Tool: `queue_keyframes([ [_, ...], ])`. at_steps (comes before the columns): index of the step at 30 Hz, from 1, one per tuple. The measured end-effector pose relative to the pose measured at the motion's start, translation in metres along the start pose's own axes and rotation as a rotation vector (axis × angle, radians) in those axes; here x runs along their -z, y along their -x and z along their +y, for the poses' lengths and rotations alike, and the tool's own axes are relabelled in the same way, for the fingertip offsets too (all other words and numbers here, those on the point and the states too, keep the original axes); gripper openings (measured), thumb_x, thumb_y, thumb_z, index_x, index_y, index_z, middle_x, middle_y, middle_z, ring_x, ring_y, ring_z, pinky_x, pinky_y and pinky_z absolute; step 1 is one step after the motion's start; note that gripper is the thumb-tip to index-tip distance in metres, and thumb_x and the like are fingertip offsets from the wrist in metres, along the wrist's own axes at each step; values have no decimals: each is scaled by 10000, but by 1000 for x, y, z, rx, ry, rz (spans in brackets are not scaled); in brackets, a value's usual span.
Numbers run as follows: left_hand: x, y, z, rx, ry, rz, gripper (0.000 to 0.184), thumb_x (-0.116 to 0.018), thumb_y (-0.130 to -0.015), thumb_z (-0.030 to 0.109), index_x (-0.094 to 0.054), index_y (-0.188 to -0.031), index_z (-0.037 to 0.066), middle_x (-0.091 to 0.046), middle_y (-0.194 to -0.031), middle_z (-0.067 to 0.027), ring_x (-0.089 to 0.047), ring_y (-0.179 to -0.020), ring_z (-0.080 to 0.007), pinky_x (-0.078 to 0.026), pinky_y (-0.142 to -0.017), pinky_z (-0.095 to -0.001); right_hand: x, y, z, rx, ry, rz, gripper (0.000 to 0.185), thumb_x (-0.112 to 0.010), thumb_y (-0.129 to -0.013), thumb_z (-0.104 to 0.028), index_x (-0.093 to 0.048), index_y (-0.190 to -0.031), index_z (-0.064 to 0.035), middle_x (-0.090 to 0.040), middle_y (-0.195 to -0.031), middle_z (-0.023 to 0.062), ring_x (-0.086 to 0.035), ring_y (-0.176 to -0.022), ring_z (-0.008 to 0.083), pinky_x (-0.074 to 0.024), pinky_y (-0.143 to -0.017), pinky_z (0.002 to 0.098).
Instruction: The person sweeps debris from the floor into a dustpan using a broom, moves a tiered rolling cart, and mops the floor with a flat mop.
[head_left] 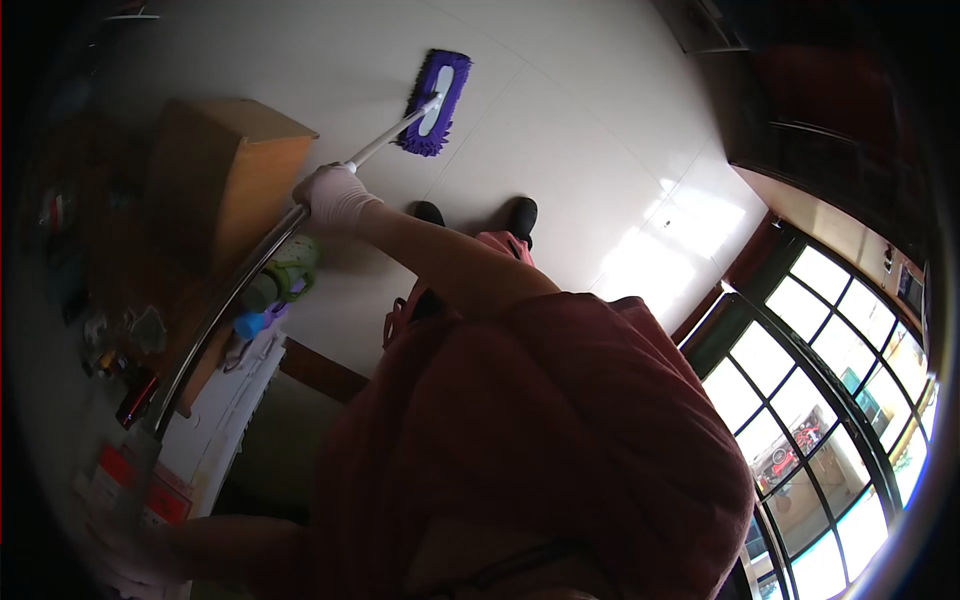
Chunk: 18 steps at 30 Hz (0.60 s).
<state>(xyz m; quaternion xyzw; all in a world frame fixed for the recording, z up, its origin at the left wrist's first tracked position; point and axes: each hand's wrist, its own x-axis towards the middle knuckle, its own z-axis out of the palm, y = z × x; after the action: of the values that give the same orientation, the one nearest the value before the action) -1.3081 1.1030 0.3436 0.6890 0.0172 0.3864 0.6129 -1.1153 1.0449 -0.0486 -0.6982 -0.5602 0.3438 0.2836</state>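
A mop with a purple fringed head (437, 104) rests on the pale tiled floor at the top centre. Its metal pole runs down to the lower left. My right hand (338, 197), in a whitish glove, is closed round the pole's lower part. Near the pole's upper end, in the dim lower left corner, my left hand (130, 562) is blurred and seems wrapped round the handle; its fingers are hard to make out.
A cardboard box (262, 185) stands left of the pole, with green, blue and purple items (262, 318) below it. A red-and-white box (150, 488) lies lower left. My dark shoes (521, 216) are on the floor. Gridded glass doors (800, 400) are at right, dark furniture (830, 120) at upper right.
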Motion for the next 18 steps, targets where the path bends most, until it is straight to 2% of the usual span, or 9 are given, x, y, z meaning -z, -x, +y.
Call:
queue_keyframes([
  [2, -18, -6, -18, -45, -214, 99, 255, -368, -911, 341, -431, -759, 146, -420, -560, 37, -395, -484, -94, -343, -523, -319, 10, 19, 27, -29, 26, 64, 273, -596, -715, -402, -657, -770, -142, -655, -787, 86, -631, -804, 296, -456, -768, 420],
  [5, -38, -15, -46, -70, -775, 268, 231, -403, -914, 323, -450, -785, 137, -438, -613, 22, -417, -544, -104, -360, -546, -337, 30, 60, 69, -106, 60, 173, 268, -601, -710, -415, -645, -747, -153, -647, -748, 78, -632, -773, 302, -467, -715, 433],
  [8, -65, -23, -80, -40, -1180, 332, 209, -437, -917, 305, -470, -811, 128, -456, -666, 8, -440, -603, -114, -377, -569, -355, 59, 114, 110, -271, 32, 156, 249, -595, -718, -407, -635, -723, -160, -643, -744, 81, -632, -764, 305, -472, -672, 444],
  [11, -105, -14, -125, 13, -1126, 251, 189, -471, -921, 287, -490, -836, 119, -474, -718, -6, -463, -663, -124, -394, -591, -373, 71, 188, 176, -356, 52, 244, 242, -604, -733, -378, -626, -696, -140, -635, -710, 117, -625, -721, 341, -480, -650, 445],
  [12, -120, -5, -144, 8, -1037, 169, 160, -478, -915, 256, -501, -865, 105, -481, -705, -12, -473, -649, -141, -409, -591, -379, 78, 218, 191, -403, -37, 335, 272, -653, -726, -308, -586, -656, -54, -585, -662, 184, -583, -688, 387, -465, -620, 431],
  [13, -136, 5, -163, 1, -947, 88, 137, -486, -909, 225, -513, -894, 92, -487, -693, -18, -483, -635, -159, -424, -590, -386, 88, 248, 208, -495, -105, 307, 280, -650, -739, -292, -576, -647, -38, -574, -662, 200, -573, -679, 392, -453, -603, 418],
  [14, -154, 14, -180, -9, -858, 8, 121, -493, -903, 194, -524, -923, 79, -494, -680, -24, -494, -622, -177, -439, -589, -392, 85, 277, 234, -557, -58, 318, 324, -620, -762, -371, -592, -658, -66, -592, -681, 173, -578, -708, 393, -466, -618, 430],
  [16, -204, 26, -208, -91, -771, -139, 61, -492, -885, 71, -507, -888, 12, -504, -645, -58, -507, -579, -201, -448, -592, -353, 89, 335, 277, -647, 45, 311, 358, -623, -784, -380, -579, -639, -56, -581, -665, 186, -574, -704, 401, -462, -614, 438],
  [18, -262, 39, -218, 218, -241, -113, 50, -445, -868, -24, -480, -836, -41, -486, -597, -69, -483, -537, -199, -454, -607, -347, 84, 384, 316, -692, 148, 315, 390, -641, -781, -412, -581, -649, -49, -606, -709, 180, -582, -725, 399, -469, -639, 442],
])
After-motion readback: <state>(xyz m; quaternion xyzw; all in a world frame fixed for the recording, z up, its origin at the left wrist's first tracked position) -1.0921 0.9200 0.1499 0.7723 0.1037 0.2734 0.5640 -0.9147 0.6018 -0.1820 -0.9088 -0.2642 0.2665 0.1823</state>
